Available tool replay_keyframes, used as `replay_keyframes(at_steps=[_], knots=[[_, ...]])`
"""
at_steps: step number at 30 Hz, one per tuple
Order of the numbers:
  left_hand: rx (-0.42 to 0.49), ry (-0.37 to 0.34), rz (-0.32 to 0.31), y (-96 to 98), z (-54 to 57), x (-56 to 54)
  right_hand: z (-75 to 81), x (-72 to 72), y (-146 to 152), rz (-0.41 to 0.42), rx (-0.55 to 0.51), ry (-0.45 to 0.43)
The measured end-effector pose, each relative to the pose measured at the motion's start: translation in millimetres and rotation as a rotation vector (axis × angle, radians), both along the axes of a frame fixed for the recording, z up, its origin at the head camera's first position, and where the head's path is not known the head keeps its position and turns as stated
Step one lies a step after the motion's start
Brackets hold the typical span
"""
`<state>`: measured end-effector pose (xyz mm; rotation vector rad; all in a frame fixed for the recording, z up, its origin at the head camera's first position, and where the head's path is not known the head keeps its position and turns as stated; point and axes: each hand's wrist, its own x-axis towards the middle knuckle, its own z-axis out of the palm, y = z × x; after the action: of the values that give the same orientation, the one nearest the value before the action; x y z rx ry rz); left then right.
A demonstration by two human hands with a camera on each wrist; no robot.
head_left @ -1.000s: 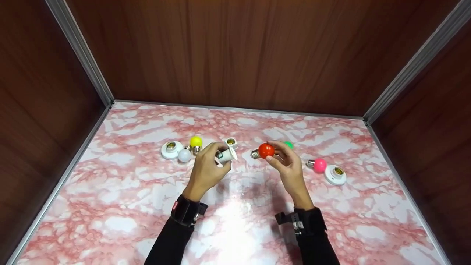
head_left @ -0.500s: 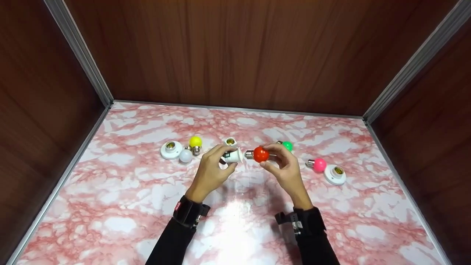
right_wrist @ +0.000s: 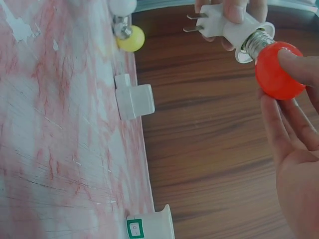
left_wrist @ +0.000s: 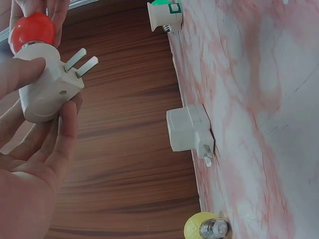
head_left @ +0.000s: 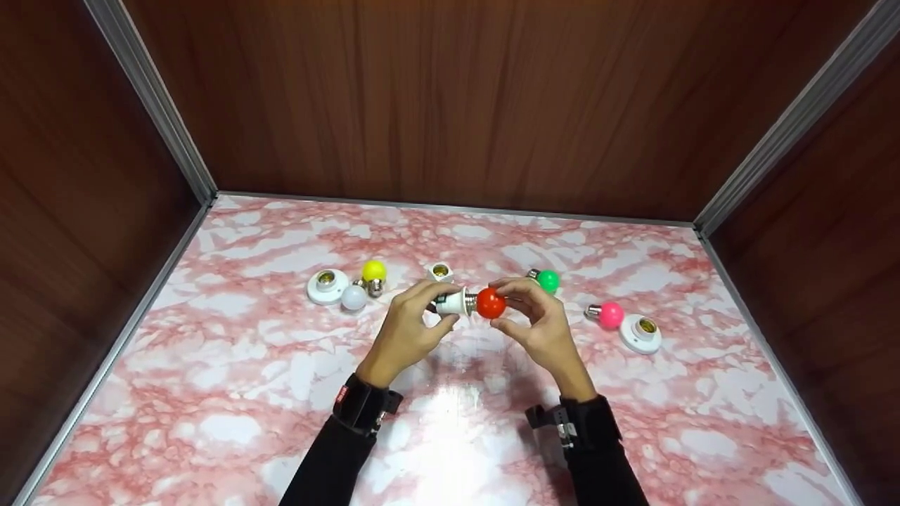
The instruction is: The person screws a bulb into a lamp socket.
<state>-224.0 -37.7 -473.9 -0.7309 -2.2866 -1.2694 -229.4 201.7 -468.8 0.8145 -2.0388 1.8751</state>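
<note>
Left hand pinches white plug-in socket, above counter | Right hand pinches red bulb, socket's 3 o'clock, head view | Screw base sits at socket's mouth; end-to-end hold presumably keeps both aligned

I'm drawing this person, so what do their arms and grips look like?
Two black sleeves, each with a black wrist strap; the left strap carries a small red label. The left grip and right grip wear no gloves.

Five bulbs and five lamp sockets are visible.
</note>
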Motion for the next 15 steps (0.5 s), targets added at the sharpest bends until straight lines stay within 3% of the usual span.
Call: replay_keyframes(at_steps=[6,15], knots=[[0.009,0.001,-0.014,0.6,-0.2,0.6,-1.3,-0.3,-0.4,0.019,0.018,0.045],[0.004,0.028,-0.027,1.7,0.2,1.0,0.8,0.8,-0.8,0.011,0.043,0.032]])
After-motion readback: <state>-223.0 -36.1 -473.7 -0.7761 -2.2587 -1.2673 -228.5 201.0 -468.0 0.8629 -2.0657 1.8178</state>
